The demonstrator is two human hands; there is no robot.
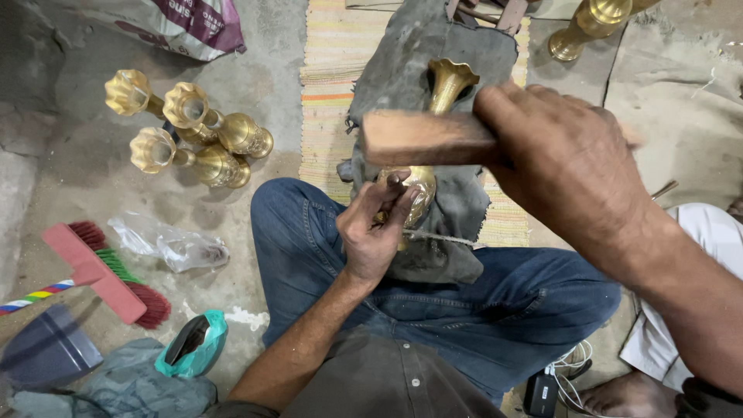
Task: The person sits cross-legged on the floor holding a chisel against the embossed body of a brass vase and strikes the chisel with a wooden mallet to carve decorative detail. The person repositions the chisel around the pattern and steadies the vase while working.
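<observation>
Head view: the left hand (371, 228) pinches a small metal tool (396, 183) against the brass vase (433, 147) lying on grey cloth (464, 46) just beyond its fingertips. The right hand (569, 166) is clenched around a wooden mallet (422, 138), above the left fingers.

Blue denim jeans (464, 302) cover the person's legs — creased, with pale stitching down the seams. A grey-brown buttoned shirt (387, 387) shows below; both forearms are bare — no sleeves reach them.
</observation>
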